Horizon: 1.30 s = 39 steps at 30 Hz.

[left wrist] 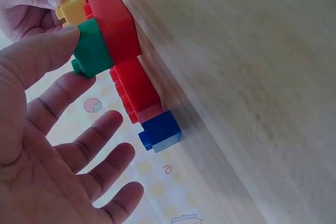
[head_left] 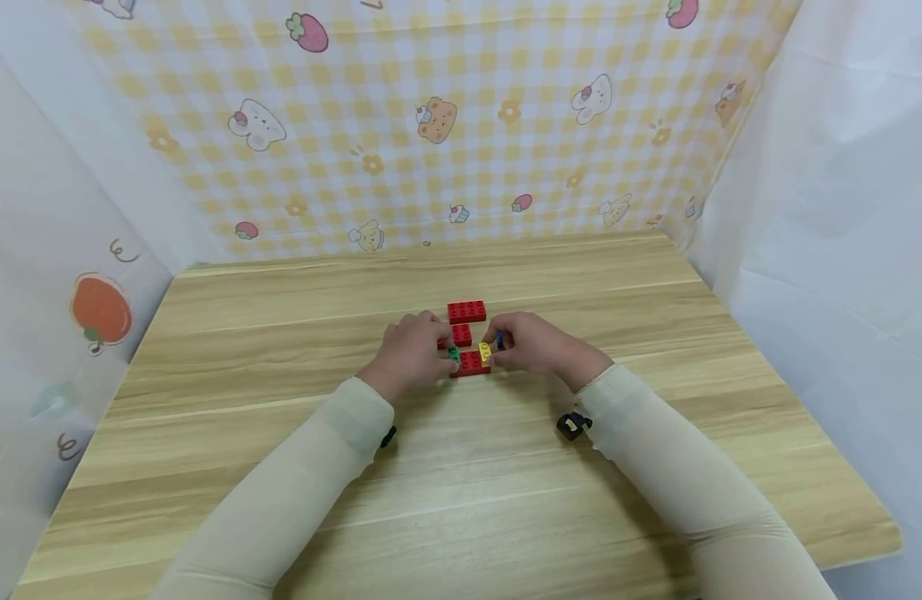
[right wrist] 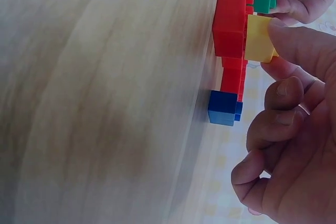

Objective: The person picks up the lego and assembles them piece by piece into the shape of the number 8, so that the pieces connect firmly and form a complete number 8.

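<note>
Head view, just below centre: left hand (head_left: pixel 414 354) pinches green block (left wrist: pixel 94 51) at left end of near red brick (head_left: pixel 470 365) | right hand (head_left: pixel 538 343) pinches yellow block (right wrist: pixel 259 39) at its right end | 2 farther red bricks (head_left: pixel 467 312) above | right-wrist view, right of centre: blue block (right wrist: pixel 222 108)

Curtained booth (head_left: pixel 476 158) around wooden table (head_left: pixel 468 467)

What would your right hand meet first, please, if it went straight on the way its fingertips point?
Past the yellow brick it pinches, the right hand would probably meet the green brick, pinched by the left hand; exact alignment in depth is hard to judge.
</note>
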### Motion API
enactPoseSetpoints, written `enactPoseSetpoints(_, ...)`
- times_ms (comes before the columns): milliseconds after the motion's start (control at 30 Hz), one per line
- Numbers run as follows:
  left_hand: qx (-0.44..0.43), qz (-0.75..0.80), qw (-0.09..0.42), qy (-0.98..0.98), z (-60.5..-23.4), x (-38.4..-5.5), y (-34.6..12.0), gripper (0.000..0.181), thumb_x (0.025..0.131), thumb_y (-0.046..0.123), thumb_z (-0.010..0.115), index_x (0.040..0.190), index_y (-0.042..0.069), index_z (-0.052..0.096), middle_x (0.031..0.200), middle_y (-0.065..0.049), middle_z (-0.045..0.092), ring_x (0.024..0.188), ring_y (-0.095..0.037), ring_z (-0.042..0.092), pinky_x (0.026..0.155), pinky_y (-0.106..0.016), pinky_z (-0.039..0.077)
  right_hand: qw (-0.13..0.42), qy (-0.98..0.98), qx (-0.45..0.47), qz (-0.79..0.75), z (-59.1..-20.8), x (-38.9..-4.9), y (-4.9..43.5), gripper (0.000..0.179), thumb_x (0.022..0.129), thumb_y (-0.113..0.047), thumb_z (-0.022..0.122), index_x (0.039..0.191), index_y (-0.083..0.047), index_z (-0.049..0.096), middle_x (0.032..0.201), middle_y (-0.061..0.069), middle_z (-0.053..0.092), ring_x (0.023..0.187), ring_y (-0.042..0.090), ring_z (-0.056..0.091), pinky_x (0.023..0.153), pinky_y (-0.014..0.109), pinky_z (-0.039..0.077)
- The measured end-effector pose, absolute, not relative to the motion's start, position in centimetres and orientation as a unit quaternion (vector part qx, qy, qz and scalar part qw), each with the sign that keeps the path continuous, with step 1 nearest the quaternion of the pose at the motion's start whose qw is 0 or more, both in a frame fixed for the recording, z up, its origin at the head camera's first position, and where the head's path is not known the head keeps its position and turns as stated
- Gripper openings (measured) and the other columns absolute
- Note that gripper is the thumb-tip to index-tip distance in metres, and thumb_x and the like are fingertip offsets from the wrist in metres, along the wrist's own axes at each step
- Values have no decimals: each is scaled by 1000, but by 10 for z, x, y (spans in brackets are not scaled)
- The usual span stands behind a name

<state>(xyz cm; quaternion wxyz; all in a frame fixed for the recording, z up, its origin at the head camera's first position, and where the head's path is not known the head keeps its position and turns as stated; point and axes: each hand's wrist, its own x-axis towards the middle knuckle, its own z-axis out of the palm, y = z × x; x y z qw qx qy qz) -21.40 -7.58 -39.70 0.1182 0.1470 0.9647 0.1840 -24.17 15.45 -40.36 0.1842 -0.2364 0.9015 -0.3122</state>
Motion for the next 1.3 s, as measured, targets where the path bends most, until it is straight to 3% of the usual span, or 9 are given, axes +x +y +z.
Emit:
enactPoseSetpoints(733,154,191,115,963,-400,-215,-77,20,93,35,81,99,20,69,140,-5,57,128,-33,49,106,-53,39,188,903,-228,-311,-406,-241,155,18,94,-10,79,110,-9,70,77,3,57,71,17,50,67,31,44)
enactPoseSetpoints(967,154,212,122,957,-399,-216,-82,25,92,38,81,108,21,72,146,-6,55,135,-35,47,112,-56,36,187,904,-230,-308,-406,-242,154,18,94,-9,78,110,-9,69,77,3,57,71,17,50,67,31,44)
enactPoseSetpoints(1300,121,260,103,953,-397,-225,-93,30,97,40,76,120,22,72,142,-9,54,127,-34,51,110,-57,39,193,905,-225,-305,-403,-242,153,18,95,-10,78,111,-9,69,80,3,58,73,18,51,68,31,45)
